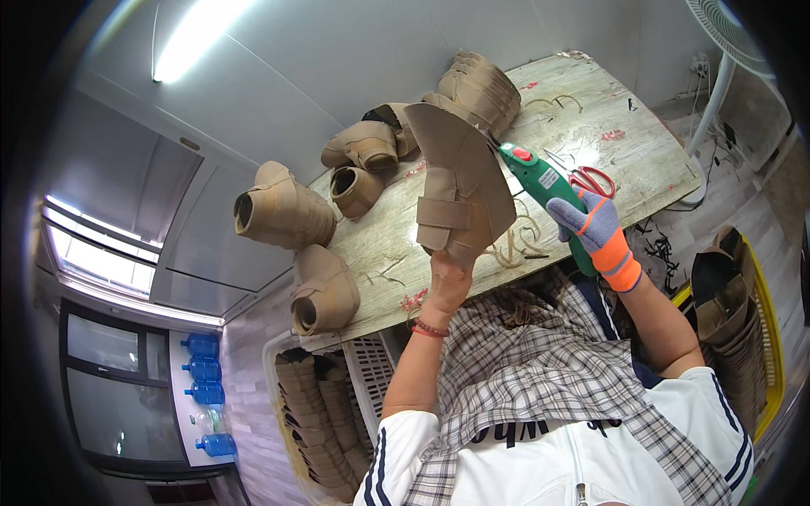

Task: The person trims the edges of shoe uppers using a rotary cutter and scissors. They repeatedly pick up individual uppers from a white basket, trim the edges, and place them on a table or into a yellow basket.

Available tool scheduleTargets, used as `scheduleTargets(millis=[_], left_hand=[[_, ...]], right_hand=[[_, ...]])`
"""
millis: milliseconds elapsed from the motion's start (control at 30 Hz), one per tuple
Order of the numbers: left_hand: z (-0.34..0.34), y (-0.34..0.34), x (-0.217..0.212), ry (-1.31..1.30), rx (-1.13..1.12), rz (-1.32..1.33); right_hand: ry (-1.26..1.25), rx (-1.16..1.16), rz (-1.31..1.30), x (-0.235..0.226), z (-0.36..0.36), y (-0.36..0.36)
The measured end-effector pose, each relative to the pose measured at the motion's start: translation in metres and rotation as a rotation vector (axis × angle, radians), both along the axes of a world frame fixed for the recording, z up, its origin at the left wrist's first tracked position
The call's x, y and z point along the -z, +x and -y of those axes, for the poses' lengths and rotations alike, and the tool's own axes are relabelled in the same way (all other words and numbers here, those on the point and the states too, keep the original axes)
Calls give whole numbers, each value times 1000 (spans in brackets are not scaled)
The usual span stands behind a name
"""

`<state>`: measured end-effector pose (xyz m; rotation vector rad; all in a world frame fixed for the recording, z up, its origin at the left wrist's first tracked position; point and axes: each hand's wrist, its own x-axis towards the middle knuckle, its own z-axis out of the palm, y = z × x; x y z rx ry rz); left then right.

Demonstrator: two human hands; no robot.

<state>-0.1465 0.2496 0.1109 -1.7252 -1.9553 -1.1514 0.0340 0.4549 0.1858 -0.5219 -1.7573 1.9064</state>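
Observation:
My bare left hand (451, 281) is closed on the lower end of a tan shoe upper (451, 173) with a strap, raised over the table. In an orange and grey work glove, my right hand (597, 232) grips green electric scissors (540, 174) with a red switch. Their dark tip lies at the right edge of the upper; whether it touches cannot be made out. Red-handled scissors (594, 180) rest on the table just beyond the tool.
On the worn table (645, 139) are several stacked uppers (283, 211), thread-like trimmings (527, 244) and red scraps. A crate of uppers (291, 438) stands below left, a yellow basket (772, 371) at right. A white fan (730, 42) rises far right; blue water bottles (202, 368) line the left.

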Motion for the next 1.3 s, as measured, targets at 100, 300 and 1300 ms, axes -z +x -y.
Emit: scheduleTargets(millis=[100, 300, 1300], left_hand=[[-4, -26, -6, 104, -177, 74], [-15, -197, -106, -258, -559, -393], [38, -121, -104, 569, 663, 1960]], right_hand=[[50, 74, 2, 7, -13, 5], [46, 161, 40, 20, -26, 25], [1036, 358, 23, 43, -20, 39]])
